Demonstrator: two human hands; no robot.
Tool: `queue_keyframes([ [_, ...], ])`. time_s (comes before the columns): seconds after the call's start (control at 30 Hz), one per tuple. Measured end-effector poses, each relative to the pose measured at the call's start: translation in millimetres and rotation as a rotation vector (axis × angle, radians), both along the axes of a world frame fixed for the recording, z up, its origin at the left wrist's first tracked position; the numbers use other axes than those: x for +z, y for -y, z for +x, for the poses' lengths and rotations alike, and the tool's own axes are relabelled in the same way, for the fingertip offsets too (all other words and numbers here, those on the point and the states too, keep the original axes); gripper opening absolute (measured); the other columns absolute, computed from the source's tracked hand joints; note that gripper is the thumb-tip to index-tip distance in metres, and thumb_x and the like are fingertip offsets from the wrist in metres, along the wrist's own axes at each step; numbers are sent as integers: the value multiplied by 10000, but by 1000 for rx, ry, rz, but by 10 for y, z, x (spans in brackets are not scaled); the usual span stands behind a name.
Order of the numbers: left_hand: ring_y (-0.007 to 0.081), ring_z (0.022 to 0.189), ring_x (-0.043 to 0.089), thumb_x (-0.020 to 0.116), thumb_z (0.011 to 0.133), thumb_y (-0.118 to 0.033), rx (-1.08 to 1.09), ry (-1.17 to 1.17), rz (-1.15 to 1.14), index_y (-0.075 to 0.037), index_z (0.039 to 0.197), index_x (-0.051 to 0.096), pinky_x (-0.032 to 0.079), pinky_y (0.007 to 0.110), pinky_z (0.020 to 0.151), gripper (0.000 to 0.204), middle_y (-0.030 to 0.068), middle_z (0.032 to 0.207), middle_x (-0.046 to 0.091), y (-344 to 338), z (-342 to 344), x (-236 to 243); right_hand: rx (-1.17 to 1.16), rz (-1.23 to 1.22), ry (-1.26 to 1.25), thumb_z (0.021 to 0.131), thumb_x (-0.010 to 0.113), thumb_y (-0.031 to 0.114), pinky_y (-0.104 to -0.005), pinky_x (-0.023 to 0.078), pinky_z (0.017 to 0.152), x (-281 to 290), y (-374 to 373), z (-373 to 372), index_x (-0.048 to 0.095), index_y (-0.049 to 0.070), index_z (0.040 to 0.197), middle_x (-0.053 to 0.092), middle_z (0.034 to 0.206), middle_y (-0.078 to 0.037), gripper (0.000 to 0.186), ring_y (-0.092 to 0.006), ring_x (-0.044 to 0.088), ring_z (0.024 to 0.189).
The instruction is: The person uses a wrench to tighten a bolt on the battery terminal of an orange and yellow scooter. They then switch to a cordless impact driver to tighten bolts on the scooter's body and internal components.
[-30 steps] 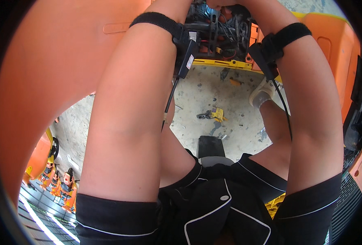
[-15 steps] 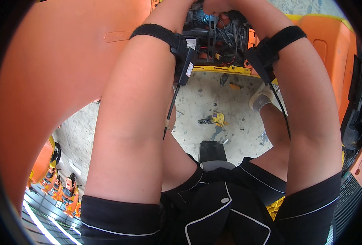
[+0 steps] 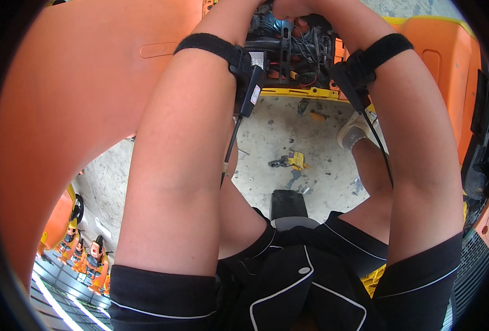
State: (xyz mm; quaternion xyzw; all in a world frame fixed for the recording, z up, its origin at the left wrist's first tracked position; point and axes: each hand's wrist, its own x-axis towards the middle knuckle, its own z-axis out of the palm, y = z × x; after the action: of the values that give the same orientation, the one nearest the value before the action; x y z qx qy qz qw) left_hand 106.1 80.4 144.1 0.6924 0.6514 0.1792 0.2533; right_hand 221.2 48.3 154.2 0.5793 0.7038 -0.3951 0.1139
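Note:
My arms, with black strapped devices [image 3: 250,88] near the wrists, reach to an open compartment [image 3: 285,55] packed with black brackets, cables and a dark battery-like housing, bordered by a yellow rail [image 3: 299,92]. My left hand is beyond the top edge; only its wrist end shows. My right hand [image 3: 291,8] is at the top centre, fingers curled over the compartment beside a blue part [image 3: 275,25]; what they hold is hidden. A large orange body panel [image 3: 73,77] lies along my left forearm, and another orange shell [image 3: 440,66] stands right.
A yellow-and-black object [image 3: 295,160] lies on the stained concrete floor [image 3: 266,132] among scraps. A black padded block [image 3: 287,203] sits between my legs. Several orange vehicles [image 3: 79,248] stand at lower left. My foot [image 3: 350,132] rests below the compartment's right end.
Compared with a second earlier, the compartment and my forearms sit slightly lower in the picture. Over the last half second almost nothing differs; my right hand stays at the compartment.

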Motion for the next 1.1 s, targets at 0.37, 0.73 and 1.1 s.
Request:
queue_keyframes([
  [0.37,483,1148,646,479,888,-412,-10,-18,2,109,1017,729,492,500,1024,592,382,1097,663,-9,5,9,162,105,-36,757,651,53,-432,607,682,-175,-102,45,780,27,1010,765,920,-201,286,-291,751,783],
  [0.73,487,1154,640,473,895,-425,-6,6,13,113,1025,727,490,502,1025,608,387,1101,659,21,60,33,77,25,-24,749,670,63,-428,602,664,-139,-78,123,787,41,997,768,908,-187,275,-296,743,755],
  [1.1,473,1170,642,469,928,-433,97,133,26,92,1113,709,486,512,1022,606,357,1148,673,157,-96,-21,-61,-93,182,817,613,116,-443,598,704,315,98,-135,779,6,967,761,866,-197,249,-292,748,741],
])
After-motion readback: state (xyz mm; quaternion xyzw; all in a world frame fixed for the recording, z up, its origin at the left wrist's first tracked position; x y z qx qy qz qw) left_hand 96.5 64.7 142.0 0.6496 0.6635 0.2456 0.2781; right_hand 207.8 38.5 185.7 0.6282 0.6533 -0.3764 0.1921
